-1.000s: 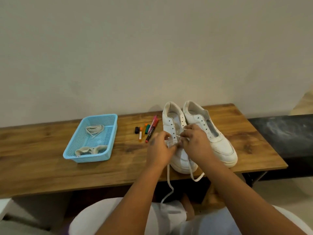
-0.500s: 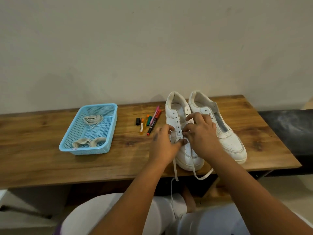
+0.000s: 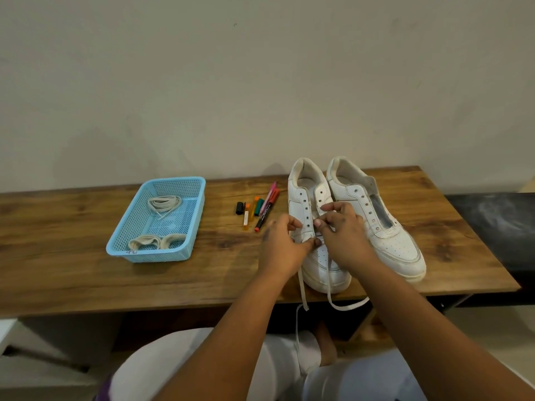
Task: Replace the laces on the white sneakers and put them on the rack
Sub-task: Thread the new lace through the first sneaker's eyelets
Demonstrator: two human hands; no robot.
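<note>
Left hand (image 3: 279, 247) and right hand (image 3: 343, 235) fingers pinch flat white lace (image 3: 301, 287) at lowest eyelets of left white leather sneaker (image 3: 314, 227); right white leather sneaker (image 3: 376, 218) unlaced; racking pending.

1. Only writing I can spot is a small reddish scribble on the near rim of the blue basket (image 3: 136, 252), too tiny to actually read.
2. Nothing else has readable text.
</note>
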